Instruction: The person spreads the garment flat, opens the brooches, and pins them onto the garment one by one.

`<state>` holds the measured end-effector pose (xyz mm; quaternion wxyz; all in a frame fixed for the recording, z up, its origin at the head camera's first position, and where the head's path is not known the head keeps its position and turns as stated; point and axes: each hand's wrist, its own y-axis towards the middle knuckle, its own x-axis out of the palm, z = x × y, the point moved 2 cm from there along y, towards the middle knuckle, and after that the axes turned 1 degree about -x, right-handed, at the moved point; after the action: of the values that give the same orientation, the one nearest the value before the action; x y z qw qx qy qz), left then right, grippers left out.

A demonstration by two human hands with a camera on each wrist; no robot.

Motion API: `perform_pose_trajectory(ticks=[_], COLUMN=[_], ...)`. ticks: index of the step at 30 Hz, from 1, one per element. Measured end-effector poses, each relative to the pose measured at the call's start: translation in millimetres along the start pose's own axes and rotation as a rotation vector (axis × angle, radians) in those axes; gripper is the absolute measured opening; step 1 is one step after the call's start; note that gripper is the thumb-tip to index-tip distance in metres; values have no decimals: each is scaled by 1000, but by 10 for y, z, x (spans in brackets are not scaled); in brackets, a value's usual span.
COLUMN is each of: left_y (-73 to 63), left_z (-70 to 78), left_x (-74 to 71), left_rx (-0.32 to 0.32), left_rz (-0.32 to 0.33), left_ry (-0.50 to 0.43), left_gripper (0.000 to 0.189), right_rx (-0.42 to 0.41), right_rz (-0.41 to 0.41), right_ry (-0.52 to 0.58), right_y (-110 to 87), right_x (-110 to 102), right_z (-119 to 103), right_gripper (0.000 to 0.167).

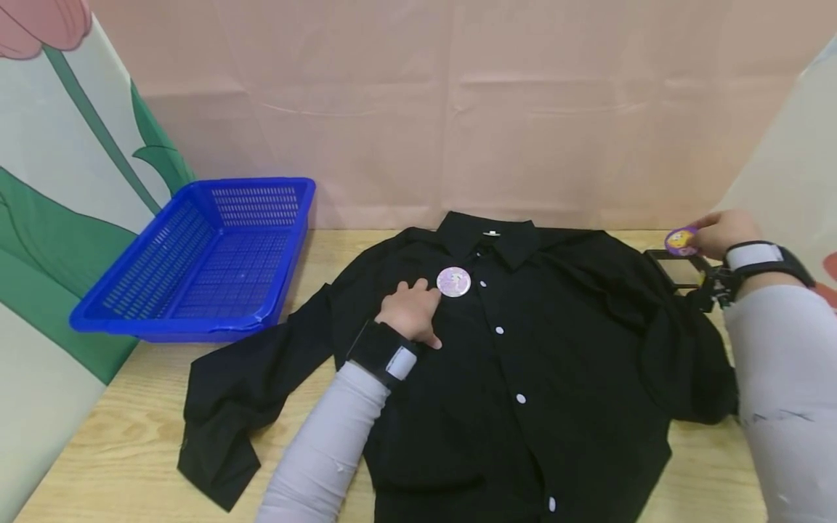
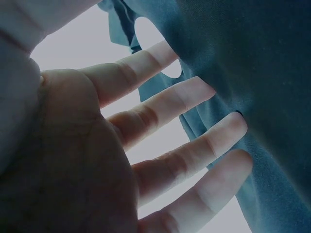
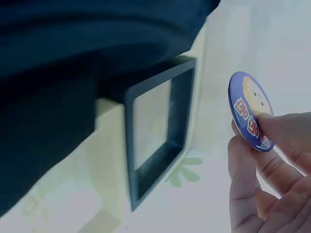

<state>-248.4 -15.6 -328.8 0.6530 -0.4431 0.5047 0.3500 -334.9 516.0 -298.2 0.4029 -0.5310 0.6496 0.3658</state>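
A black button-up shirt (image 1: 575, 349) lies spread on the table, collar toward the back. On its chest, left of the button line, is a round pink-purple badge (image 1: 454, 282). My left hand (image 1: 412, 312) rests on the shirt beside that badge, fingers spread and nearly straight; its fingertips touch the cloth in the left wrist view. At the far right my right hand (image 1: 726, 232) pinches a purple round badge (image 3: 250, 110) with a yellow figure between thumb and fingers. Below it stands a small black square frame-like tray (image 3: 163, 131), next to the shirt's sleeve.
A blue plastic basket (image 1: 275, 319) with perforated walls stands at the left back, close to the shirt's other sleeve (image 1: 229, 407). The wooden table (image 1: 98, 450) meets a pink backdrop (image 1: 392, 145) at its rear edge. Printed flower panels flank both sides.
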Motion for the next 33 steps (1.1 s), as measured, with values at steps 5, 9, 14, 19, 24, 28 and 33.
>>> perform_pose_trajectory(ticks=[5,9,14,19,24,28,33], left_y=[-3,-10,-1,9,10,2,-7], left_z=[6,6,0,-5,-7,-6,-5], left_x=[-3,-2,-1,4,2,-4,-9], left_rx=[2,2,0,-2,-5,-1,4], left_rz=[0,-1,-2,-2,-6,-6,-2], left_ry=[-2,-4,-3,-8,-8,-7,-9], left_gripper=[82,82,82,83,84,84,83], right_rx=[-12,-29,-40,-53,-87,-103,-149], right_rz=[35,58,69,53,66,62,59], right_ry=[-12,-24,-4,42,17,12,23], right_y=[-8,-38,-13,-80,-177,-171,-130], right_x=[-64,-73,-43,-9,9,54,139], right_z=[-229,-412,-537,-740,-964,-1040,-1100], right_gripper=[49,49,47,44,41,40,38])
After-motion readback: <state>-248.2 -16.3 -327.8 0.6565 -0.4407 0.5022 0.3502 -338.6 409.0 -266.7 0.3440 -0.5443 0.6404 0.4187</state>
